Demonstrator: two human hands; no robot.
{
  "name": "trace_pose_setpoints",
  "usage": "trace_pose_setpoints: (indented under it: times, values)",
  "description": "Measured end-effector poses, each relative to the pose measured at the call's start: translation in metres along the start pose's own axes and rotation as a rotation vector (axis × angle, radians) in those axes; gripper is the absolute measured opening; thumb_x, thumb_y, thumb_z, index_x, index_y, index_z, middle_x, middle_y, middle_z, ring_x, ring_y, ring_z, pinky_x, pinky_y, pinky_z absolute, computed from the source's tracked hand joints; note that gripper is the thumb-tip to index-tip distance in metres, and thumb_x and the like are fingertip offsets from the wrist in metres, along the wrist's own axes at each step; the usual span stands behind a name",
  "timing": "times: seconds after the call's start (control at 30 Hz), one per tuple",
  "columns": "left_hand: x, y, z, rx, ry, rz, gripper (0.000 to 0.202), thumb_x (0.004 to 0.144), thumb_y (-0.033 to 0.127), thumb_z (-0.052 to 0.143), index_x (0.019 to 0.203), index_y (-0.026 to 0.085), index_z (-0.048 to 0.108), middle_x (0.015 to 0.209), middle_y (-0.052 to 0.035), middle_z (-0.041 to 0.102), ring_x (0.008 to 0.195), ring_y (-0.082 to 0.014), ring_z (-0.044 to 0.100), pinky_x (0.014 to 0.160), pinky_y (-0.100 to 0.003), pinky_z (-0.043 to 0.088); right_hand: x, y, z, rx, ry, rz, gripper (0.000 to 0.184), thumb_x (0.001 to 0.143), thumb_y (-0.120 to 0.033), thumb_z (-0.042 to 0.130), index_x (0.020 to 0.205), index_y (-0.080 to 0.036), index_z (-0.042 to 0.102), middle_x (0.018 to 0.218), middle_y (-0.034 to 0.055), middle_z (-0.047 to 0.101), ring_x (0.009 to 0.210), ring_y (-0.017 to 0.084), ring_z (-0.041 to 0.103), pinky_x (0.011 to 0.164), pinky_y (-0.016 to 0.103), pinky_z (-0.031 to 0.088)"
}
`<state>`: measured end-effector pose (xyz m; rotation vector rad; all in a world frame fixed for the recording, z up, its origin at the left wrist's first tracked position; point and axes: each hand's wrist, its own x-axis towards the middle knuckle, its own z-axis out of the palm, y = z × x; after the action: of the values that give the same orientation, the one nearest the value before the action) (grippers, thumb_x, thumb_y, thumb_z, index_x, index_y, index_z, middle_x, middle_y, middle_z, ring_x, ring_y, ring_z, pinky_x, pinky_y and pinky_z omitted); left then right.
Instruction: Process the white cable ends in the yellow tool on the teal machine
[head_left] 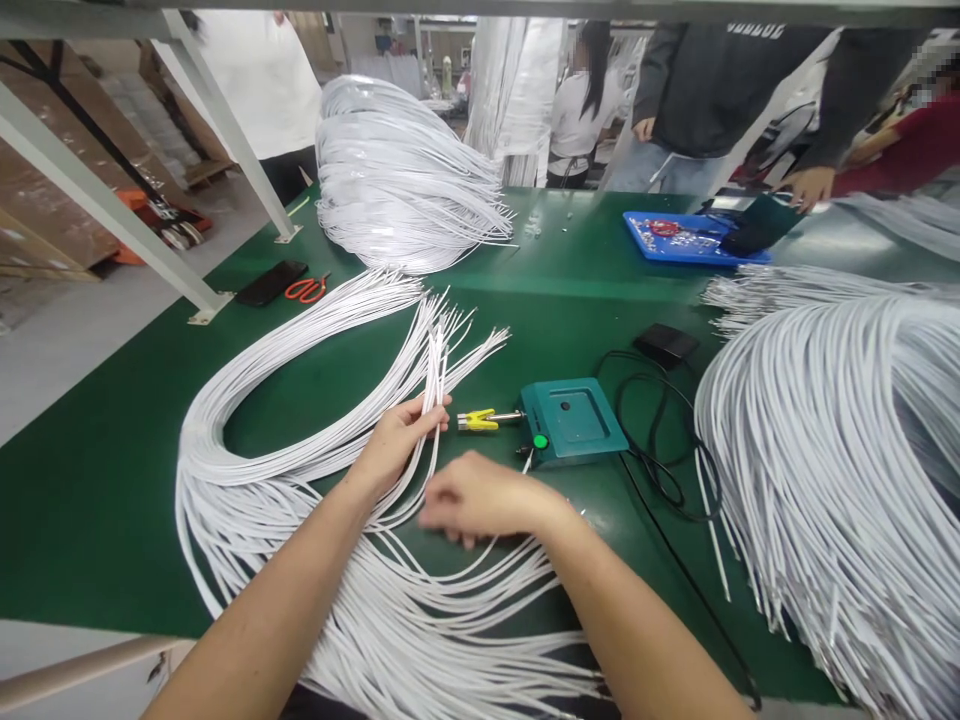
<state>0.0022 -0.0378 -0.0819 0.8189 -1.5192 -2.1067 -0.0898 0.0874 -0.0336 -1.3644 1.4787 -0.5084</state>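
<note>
My left hand (396, 442) pinches a few white cables (436, 365), whose tips stick up past the fingers. Just below and to the right, my right hand (484, 497) hovers over the loose cables with bent fingers smeared by motion; whether it holds anything is unclear. A curved bundle of white cables (199, 430) lies around and under my left arm. More cables (427, 625) fan out beneath both forearms. To the right of my left hand is a small green machine (581, 412) with a yellow clip-like piece (480, 420) on its shaft and a lit green button (540, 441).
A big cable bundle (405, 170) lies at the back, another (832, 450) at the right. A phone (271, 283), orange scissors (307, 289), a black adapter (666, 345) with its cord, and a blue tray (697, 250) are on the green table (90, 500). Co-workers stand opposite.
</note>
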Motion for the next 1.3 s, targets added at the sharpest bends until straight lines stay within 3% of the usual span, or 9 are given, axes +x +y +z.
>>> trace_pose_setpoints:
  times: [0.13,0.23,0.37,0.47,0.57,0.77,1.0,1.13,1.3]
  values:
    - [-0.003,0.0,0.006,0.067,-0.099,0.045,0.034,0.07,0.036,0.071,0.097,0.015,0.066,0.08,-0.0032,0.067,0.074,-0.0144,0.061,0.075,-0.027,0.046,0.005,0.016,-0.022,0.201,0.71,-0.011,0.028,0.083,-0.044,0.048,0.075,-0.019,0.056,0.054,-0.0052,0.052,0.039,0.006,0.046,0.041,0.018,0.034]
    - [-0.007,0.001,0.01,0.104,-0.196,0.007,0.029,0.073,0.035,0.069,0.094,0.015,0.064,0.077,-0.0038,0.067,0.072,-0.0158,0.063,0.073,-0.029,0.048,0.011,0.024,-0.03,0.324,0.943,-0.073,0.027,0.08,-0.047,0.052,0.086,-0.021,0.055,0.057,-0.0063,0.051,0.041,0.007,0.045,0.039,0.018,0.035]
    - [-0.013,0.005,0.012,0.052,-0.322,-0.027,0.021,0.076,0.032,0.066,0.086,0.015,0.059,0.083,-0.0059,0.067,0.078,-0.016,0.064,0.077,-0.03,0.047,0.015,0.025,-0.029,0.461,0.906,-0.118,0.026,0.076,-0.044,0.057,0.074,-0.019,0.052,0.052,-0.0065,0.047,0.039,0.006,0.04,0.037,0.018,0.032]
    - [-0.014,0.007,0.011,-0.049,-0.261,-0.024,0.022,0.074,0.03,0.068,0.085,0.015,0.055,0.091,-0.0057,0.066,0.086,-0.0157,0.062,0.077,-0.027,0.046,0.017,0.021,-0.026,0.574,0.79,-0.106,0.024,0.074,-0.04,0.06,0.069,-0.018,0.053,0.051,-0.0059,0.049,0.038,0.005,0.036,0.035,0.018,0.027]
    - [-0.013,0.006,0.01,-0.08,-0.194,-0.03,0.026,0.071,0.029,0.071,0.08,0.016,0.05,0.083,-0.0023,0.064,0.075,-0.012,0.061,0.067,-0.023,0.045,0.019,0.018,-0.023,0.641,0.68,-0.113,0.022,0.072,-0.038,0.062,0.071,-0.017,0.055,0.052,-0.0052,0.053,0.038,0.005,0.038,0.035,0.017,0.026]
    - [-0.011,0.006,0.012,-0.01,-0.249,-0.013,0.027,0.07,0.029,0.071,0.076,0.016,0.049,0.072,0.0003,0.058,0.064,-0.0101,0.058,0.052,-0.02,0.035,0.024,0.022,-0.022,0.686,0.752,-0.13,0.025,0.07,-0.038,0.066,0.075,-0.016,0.056,0.056,-0.0039,0.057,0.04,0.006,0.042,0.036,0.019,0.03]
    - [-0.008,0.003,0.009,-0.054,-0.161,0.005,0.028,0.072,0.032,0.069,0.081,0.016,0.048,0.071,0.0017,0.056,0.061,-0.007,0.054,0.054,-0.018,0.035,0.024,0.021,-0.022,0.655,0.826,-0.103,0.022,0.071,-0.037,0.064,0.073,-0.015,0.062,0.048,-0.0056,0.049,0.04,0.005,0.037,0.039,0.02,0.03]
    - [-0.006,0.002,0.009,-0.073,-0.101,0.061,0.03,0.068,0.027,0.073,0.08,0.016,0.048,0.08,0.0017,0.058,0.067,-0.0077,0.057,0.058,-0.019,0.038,0.027,0.021,-0.018,0.78,0.796,-0.136,0.02,0.071,-0.035,0.065,0.072,-0.015,0.063,0.051,-0.0046,0.049,0.043,0.005,0.036,0.04,0.02,0.032]
    - [-0.006,0.002,0.009,-0.06,-0.145,0.078,0.026,0.074,0.027,0.067,0.08,0.016,0.045,0.078,0.0007,0.06,0.063,-0.0073,0.055,0.055,-0.019,0.035,0.029,0.022,-0.016,1.016,0.68,-0.132,0.017,0.07,-0.031,0.065,0.071,-0.014,0.061,0.059,-0.0018,0.055,0.044,0.004,0.035,0.041,0.019,0.032]
